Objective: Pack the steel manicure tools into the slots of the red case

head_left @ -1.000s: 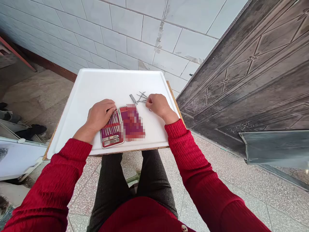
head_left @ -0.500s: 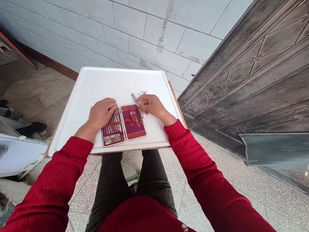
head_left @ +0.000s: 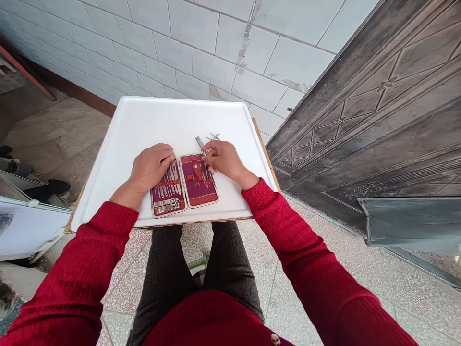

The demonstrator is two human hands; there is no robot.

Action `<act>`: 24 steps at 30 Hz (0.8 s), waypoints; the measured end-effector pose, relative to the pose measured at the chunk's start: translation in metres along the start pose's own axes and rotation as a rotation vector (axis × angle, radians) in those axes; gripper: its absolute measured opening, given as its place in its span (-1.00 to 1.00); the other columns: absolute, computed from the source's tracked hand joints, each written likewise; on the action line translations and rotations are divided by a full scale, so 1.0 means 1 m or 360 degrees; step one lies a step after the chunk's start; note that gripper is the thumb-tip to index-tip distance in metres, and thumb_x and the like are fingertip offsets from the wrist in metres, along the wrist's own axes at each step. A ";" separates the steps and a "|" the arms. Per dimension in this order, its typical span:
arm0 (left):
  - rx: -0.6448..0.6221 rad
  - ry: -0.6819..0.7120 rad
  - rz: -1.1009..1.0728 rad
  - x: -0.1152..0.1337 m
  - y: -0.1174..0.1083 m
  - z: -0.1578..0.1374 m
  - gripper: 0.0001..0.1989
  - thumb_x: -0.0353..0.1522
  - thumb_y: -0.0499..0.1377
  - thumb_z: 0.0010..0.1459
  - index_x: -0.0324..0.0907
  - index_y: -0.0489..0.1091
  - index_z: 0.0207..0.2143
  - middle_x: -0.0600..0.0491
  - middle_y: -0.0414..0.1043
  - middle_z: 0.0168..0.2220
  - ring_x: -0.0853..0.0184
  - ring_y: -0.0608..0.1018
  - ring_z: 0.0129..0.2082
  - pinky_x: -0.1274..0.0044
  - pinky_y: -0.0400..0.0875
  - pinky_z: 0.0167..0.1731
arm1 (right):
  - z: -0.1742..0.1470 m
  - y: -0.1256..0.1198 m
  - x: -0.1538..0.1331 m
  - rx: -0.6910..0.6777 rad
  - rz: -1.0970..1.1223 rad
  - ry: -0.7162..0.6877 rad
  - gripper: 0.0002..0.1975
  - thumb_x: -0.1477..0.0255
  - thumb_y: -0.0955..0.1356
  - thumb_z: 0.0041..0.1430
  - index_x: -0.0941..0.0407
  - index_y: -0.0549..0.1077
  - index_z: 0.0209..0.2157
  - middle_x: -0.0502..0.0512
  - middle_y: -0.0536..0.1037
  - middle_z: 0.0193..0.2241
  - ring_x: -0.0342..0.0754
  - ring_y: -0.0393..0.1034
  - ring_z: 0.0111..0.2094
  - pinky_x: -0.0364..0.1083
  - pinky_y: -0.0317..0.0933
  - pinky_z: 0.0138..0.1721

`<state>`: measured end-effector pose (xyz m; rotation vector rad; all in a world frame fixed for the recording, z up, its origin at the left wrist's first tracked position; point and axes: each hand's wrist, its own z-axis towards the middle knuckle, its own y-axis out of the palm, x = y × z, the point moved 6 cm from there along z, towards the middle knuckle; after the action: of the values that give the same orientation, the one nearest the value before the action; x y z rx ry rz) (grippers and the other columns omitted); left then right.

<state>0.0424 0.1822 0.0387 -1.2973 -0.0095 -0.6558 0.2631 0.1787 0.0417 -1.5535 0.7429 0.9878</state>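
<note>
A manicure case (head_left: 198,198) lies unfolded on a white board, its two halves lined in red and purple. Slim metal tools (head_left: 173,187) sit under straps in the left half, above two nail clippers (head_left: 166,206). My left hand (head_left: 151,164) is closed on the upper edge of that half, thumb over the tool tops. Over the top right of the other half, my right hand (head_left: 222,161) pinches a thin metal tool, largely hidden by the fingers. A red leather-covered piece (head_left: 197,170) is strapped there. Beyond my right fingertips lie a nail clipper (head_left: 199,142) and small nippers (head_left: 215,136).
The white board (head_left: 151,117) has a raised rim and rests on a wooden base (head_left: 264,149). A tiled wall (head_left: 194,29) stands behind it, and a dark patterned door (head_left: 360,120) rises on the right. My legs are against the near edge.
My right hand has shifted slightly left, bringing the pinched thin tool further over the case's right half. My left hand stays on the case.
</note>
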 end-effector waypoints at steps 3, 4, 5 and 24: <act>0.0002 0.0001 -0.0004 0.000 0.000 0.000 -0.65 -0.24 0.02 0.39 -0.07 0.62 -0.20 0.02 0.62 0.09 0.09 0.59 0.14 0.28 0.50 0.05 | -0.001 0.001 0.000 -0.0012 0.0010 0.0008 -0.85 0.52 0.39 0.24 0.12 0.50 -0.14 -0.09 0.52 -0.57 -0.08 0.44 -0.55 -0.08 0.36 -0.47; 0.0002 0.0002 -0.0005 0.000 0.000 0.000 -0.65 -0.25 0.02 0.39 -0.07 0.62 -0.20 0.01 0.62 0.09 0.09 0.59 0.14 0.28 0.50 0.05 | -0.001 0.001 -0.001 -0.0015 0.0019 0.0009 -0.85 0.52 0.39 0.24 0.12 0.49 -0.14 -0.09 0.52 -0.57 -0.08 0.43 -0.55 -0.09 0.36 -0.48; 0.0001 0.0003 -0.0006 0.000 0.000 0.000 -0.65 -0.25 0.02 0.39 -0.07 0.62 -0.19 0.02 0.62 0.09 0.09 0.58 0.14 0.28 0.50 0.06 | -0.001 0.001 -0.001 -0.0016 0.0026 0.0012 -0.86 0.53 0.39 0.24 0.12 0.49 -0.15 -0.09 0.52 -0.57 -0.08 0.44 -0.55 -0.09 0.35 -0.48; -0.0007 0.0006 0.0000 -0.001 0.001 0.000 -0.64 -0.22 0.01 0.40 -0.05 0.61 -0.22 0.04 0.62 0.09 0.12 0.59 0.13 0.30 0.49 0.07 | -0.004 0.003 -0.010 -0.0042 -0.0309 -0.0118 -0.86 0.57 0.39 0.22 0.12 0.48 -0.19 -0.16 0.51 -0.58 -0.10 0.47 -0.50 -0.10 0.30 -0.23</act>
<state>0.0423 0.1830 0.0380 -1.3004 -0.0049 -0.6588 0.2565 0.1734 0.0492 -1.5707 0.5184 0.9089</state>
